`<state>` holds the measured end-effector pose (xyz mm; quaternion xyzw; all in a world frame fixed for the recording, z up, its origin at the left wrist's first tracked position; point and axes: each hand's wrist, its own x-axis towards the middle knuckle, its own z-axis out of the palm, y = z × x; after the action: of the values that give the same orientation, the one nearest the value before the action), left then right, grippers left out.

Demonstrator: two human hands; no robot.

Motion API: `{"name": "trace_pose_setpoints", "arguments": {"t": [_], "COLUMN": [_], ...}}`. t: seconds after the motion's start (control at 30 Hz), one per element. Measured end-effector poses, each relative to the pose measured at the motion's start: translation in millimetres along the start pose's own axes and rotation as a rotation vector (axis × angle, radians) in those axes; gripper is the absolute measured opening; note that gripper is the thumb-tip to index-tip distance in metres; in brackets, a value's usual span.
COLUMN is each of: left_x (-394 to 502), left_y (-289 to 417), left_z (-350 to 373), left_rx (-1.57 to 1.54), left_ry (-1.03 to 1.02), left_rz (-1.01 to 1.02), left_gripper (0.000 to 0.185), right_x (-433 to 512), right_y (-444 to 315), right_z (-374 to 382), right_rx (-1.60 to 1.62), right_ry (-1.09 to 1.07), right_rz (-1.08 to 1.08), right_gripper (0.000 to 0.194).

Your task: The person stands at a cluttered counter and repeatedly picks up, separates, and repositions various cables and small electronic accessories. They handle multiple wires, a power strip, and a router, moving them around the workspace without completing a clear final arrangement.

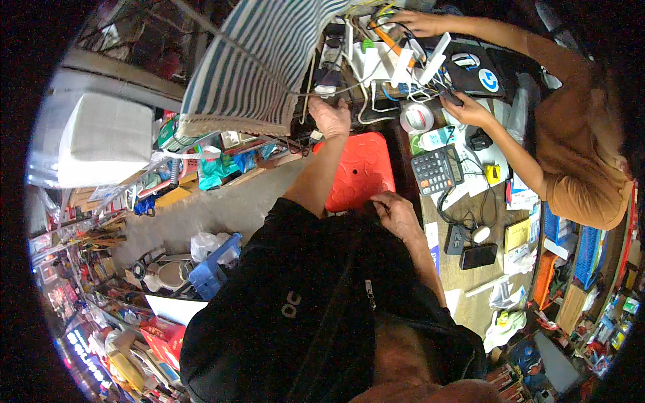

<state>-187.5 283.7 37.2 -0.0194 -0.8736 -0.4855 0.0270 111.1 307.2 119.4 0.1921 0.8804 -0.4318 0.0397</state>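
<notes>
My left hand (330, 117) reaches up to the shelf edge, its fingertips at a small dark and white device (325, 86); whether it grips that device is unclear. A red plastic stool (360, 169) stands in front of me, below that hand. My right hand (396, 214) hangs at the stool's near right corner, fingers loosely curled, with nothing visible in it. White routers (375, 65) with upright antennas and tangled cables lie above the stool. Another person in a brown shirt (579, 136) has one hand among the cables and a small dark object in the other.
On the wooden desk (468, 302) at right are a calculator (437, 170), a roll of clear tape (416, 118), a black phone (478, 256) and cords. A striped cloth (252, 65) hangs at upper left. A blue plastic stool (214, 269) stands on the floor at left.
</notes>
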Motion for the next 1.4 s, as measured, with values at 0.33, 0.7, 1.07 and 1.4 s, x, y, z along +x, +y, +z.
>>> {"name": "trace_pose_setpoints", "arguments": {"t": [0.33, 0.7, 1.07, 1.4], "left_x": [24, 27, 31, 37], "left_y": [-37, -32, -44, -54], "left_z": [25, 9, -3, -4], "left_rx": [-0.079, 0.154, -0.025, -0.076], "left_ry": [0.131, 0.127, -0.073, -0.128], "left_rz": [0.053, 0.307, 0.280, 0.253], "left_gripper": [0.069, 0.059, 0.066, 0.065], "right_x": [7, 26, 99, 114], "right_y": [35, 48, 177, 194], "right_z": [-15, -64, -168, -162], "right_rx": [0.004, 0.311, -0.226, -0.234], "right_ry": [0.084, 0.769, 0.533, 0.362], "right_rz": [-0.091, 0.173, 0.351, 0.456], "right_gripper": [0.023, 0.016, 0.042, 0.045]}}
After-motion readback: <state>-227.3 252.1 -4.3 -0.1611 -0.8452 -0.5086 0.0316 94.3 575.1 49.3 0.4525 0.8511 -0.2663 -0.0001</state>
